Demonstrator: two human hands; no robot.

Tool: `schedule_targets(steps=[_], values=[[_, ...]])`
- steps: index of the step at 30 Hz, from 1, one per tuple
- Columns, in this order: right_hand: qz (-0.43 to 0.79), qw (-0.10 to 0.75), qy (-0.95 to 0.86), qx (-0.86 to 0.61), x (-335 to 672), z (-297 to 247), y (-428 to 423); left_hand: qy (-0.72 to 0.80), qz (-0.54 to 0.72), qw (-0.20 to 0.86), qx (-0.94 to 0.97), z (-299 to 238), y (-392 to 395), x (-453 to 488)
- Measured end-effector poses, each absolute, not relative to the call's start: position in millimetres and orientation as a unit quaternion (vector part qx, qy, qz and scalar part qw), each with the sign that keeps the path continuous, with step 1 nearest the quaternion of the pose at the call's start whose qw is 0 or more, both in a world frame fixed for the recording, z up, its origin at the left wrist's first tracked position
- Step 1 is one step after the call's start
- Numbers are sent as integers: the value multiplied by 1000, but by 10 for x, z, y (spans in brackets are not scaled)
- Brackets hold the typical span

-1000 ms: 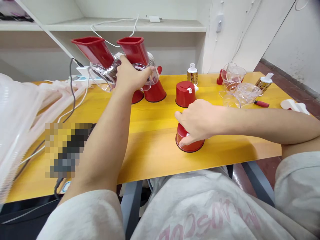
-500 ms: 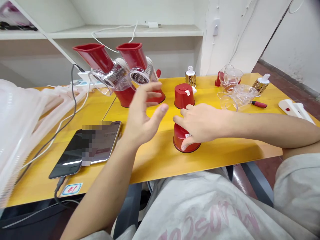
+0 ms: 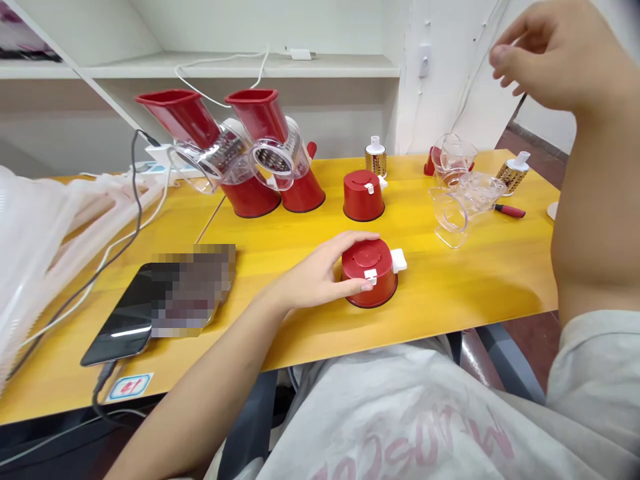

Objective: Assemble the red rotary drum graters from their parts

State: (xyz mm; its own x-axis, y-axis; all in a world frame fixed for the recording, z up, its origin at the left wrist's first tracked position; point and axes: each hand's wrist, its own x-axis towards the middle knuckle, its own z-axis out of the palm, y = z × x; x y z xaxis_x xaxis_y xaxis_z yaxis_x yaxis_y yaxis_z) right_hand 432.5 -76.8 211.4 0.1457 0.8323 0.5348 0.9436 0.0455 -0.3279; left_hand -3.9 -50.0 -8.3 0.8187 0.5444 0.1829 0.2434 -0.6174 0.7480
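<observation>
My left hand [image 3: 327,270] is wrapped round the left side of a red grater base [image 3: 370,290], thumb at the front and fingers over the far edge. The base rests on the yellow table, with a white knob sticking out on its right. High at the upper right, my right hand [image 3: 555,57] is raised off the table, fingers loosely curled, with nothing visible in it. A second red grater base [image 3: 364,197] stands just behind the first. Two assembled rotary graters [image 3: 260,127] with red feed chutes stand at the back left.
Clear plastic grater housings [image 3: 457,200], a red-handled piece [image 3: 511,211] and a metal grating drum [image 3: 513,172] lie at the right. Another drum [image 3: 375,159] stands at the back. Phones [image 3: 123,313] with cables and plastic bags [image 3: 45,267] occupy the left. White shelves [image 3: 250,63] rise behind the table.
My right hand has left the near base and risen to the upper right. My left hand has come down and right onto that base, whose white knob now shows.
</observation>
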Motion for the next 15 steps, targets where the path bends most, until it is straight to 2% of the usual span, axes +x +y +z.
schedule_targets(steps=[4,10,13,15], values=[[-56,268,-587,-762,4966,1779,-333,226,208,369,877,-57,-513,-10],[-18,150,-607,-780,5315,1197,138,208,215,392,870,-84,-561,22],[-37,131,-597,-791,5395,1083,266,195,230,388,871,-110,-576,31],[-74,149,-567,-806,5450,1064,309,183,244,379,874,-131,-569,34]])
